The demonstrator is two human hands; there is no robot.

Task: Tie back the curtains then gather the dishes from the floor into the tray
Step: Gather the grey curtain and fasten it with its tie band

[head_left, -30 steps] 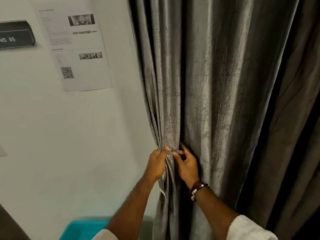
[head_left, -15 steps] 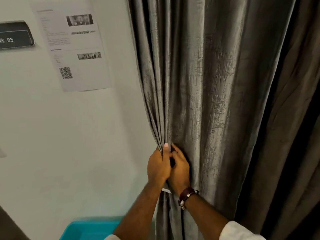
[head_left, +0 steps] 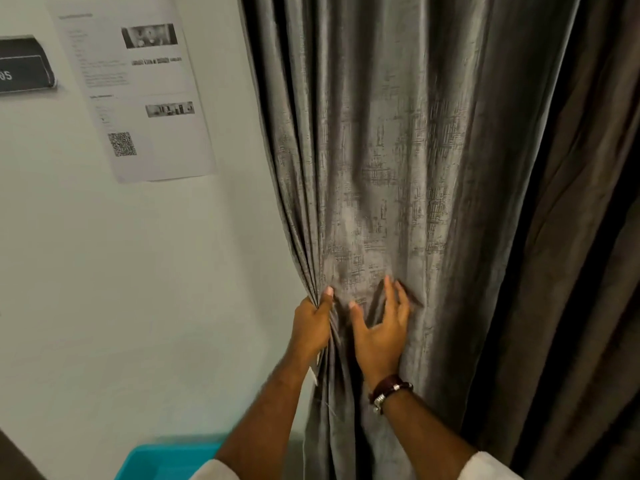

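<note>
Where the grey curtain (head_left: 381, 168) meets the white wall (head_left: 138, 289), the left hand (head_left: 311, 327) grips the bunched leading edge — fingers curled round the folds, thumb up along them. Just beside it the right hand (head_left: 381, 334) lies flat on the cloth, fingers spread. Bare wall lies open to the left; a turquoise tray (head_left: 166, 460) sits low by the wall.
</note>
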